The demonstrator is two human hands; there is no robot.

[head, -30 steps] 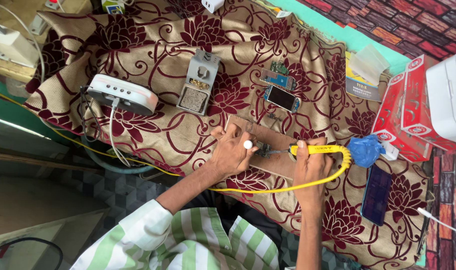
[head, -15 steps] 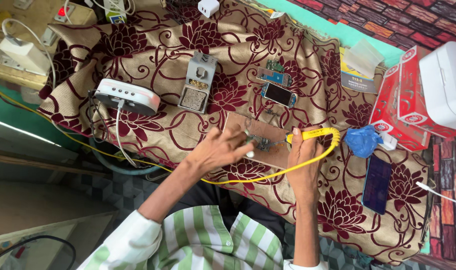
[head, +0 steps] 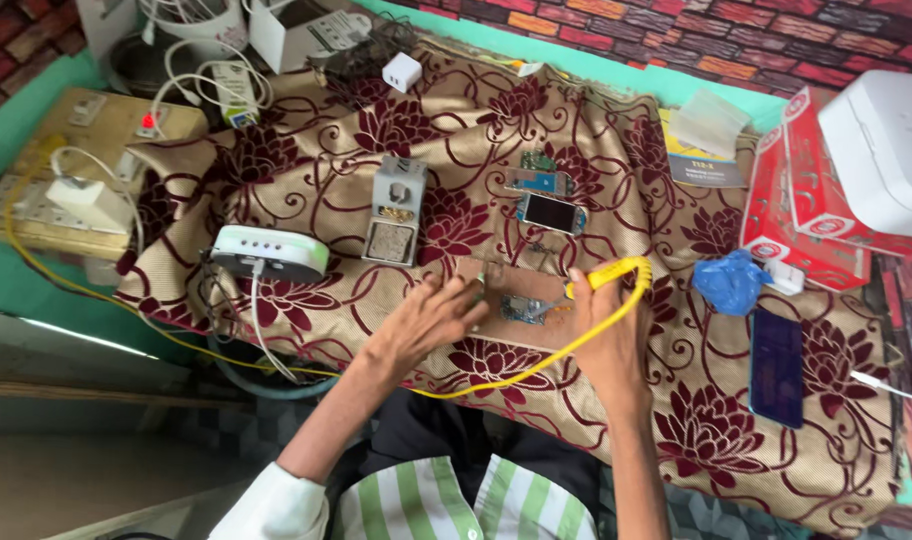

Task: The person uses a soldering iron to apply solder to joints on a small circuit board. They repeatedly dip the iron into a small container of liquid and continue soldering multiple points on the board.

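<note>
Head view looks down on a bench draped in a gold cloth (head: pixel 306 160) with maroon flowers. Nearest, the right hand (head: pixel 608 335) has its fingers clamped on a yellow soldering iron (head: pixel 608 275), whose yellow cord (head: pixel 516 372) loops back toward the body. The iron's tip points left at a small circuit board (head: pixel 524 307) that lies on a brown board (head: pixel 521 300) between the two hands. The left hand (head: pixel 431 322) rests on the brown board's left edge, fingers together and pressed flat, holding nothing that I can make out.

To do this step well, I judge the left hand should keep the work pinned while the tip touches only the intended joint, briefly, with the cord kept slack so it does not drag the iron.

Just beyond lie a small phone (head: pixel 551 213) and another bare board (head: pixel 538 182). Left of them stands a grey tip-cleaner stand (head: pixel 394 212), and further left a white station (head: pixel 269 254). A dark phone (head: pixel 777 367) and a blue bag (head: pixel 728 283) sit to the right, near red boxes (head: pixel 791 215). Sockets (head: pixel 76 170) lie far left.
</note>
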